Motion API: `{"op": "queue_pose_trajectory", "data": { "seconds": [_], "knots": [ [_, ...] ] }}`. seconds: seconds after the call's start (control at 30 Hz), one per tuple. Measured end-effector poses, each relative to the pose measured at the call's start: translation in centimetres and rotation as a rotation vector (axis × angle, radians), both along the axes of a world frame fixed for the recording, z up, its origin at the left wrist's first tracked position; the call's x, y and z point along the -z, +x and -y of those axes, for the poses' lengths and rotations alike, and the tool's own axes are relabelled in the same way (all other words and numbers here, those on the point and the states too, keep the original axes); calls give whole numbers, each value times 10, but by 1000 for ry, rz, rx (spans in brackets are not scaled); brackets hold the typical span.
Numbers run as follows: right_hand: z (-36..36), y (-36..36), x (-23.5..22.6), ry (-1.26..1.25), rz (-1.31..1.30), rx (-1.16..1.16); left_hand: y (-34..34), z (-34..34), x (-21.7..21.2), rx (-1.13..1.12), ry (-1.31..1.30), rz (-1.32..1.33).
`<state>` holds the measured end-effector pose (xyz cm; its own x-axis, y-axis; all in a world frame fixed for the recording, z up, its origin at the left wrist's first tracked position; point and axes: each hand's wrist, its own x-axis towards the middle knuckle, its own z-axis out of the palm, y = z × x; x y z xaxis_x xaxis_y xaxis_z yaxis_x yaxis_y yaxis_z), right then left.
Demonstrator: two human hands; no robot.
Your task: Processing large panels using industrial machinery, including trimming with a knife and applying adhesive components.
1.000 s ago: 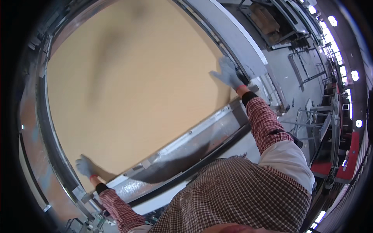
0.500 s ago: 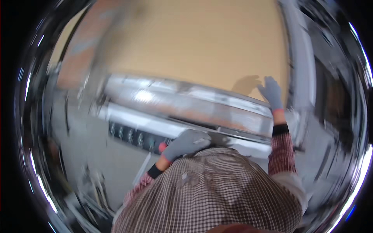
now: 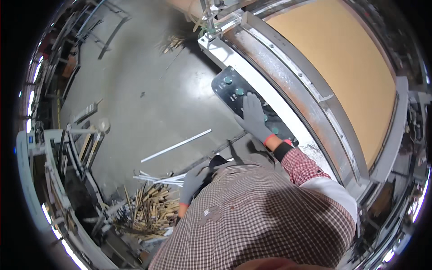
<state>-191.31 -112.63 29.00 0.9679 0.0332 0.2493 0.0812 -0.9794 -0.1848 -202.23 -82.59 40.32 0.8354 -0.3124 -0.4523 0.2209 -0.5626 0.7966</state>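
Observation:
My right hand, in a grey glove, reaches over a dark control panel with several green round buttons. Its fingers are stretched out over the buttons; whether a fingertip presses one cannot be made out. Part of the panel lies hidden under the hand, and a bit of red shows at its near end by my wrist. My left hand, also gloved in grey, hangs low beside my checked apron. Its fingers are partly hidden near something dark, so their pose is unclear.
To the right stands a machine with a white side rail, a metal frame and a large tan board on it. A white strip lies on the grey floor. Wood scraps are heaped at lower left, near metal racks.
My view has turned left along the machine. My right hand has left the board's edge for the button panel. My left hand has come away from the machine front to beside my apron.

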Motion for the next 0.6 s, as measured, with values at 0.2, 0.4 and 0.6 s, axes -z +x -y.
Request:
{"op": "queue_pose_trajectory", "data": {
  "seconds": [0.2,0.4,0.6],
  "knots": [
    [-3,-20,-19,2,-217,206,95,-103,24,-1,301,-275],
    [-41,-11,-26,165,-287,392,307,-85,56,290,143,-85],
    [-61,21,-30,665,-357,890,546,-26,61,365,172,46]
  ]
}}
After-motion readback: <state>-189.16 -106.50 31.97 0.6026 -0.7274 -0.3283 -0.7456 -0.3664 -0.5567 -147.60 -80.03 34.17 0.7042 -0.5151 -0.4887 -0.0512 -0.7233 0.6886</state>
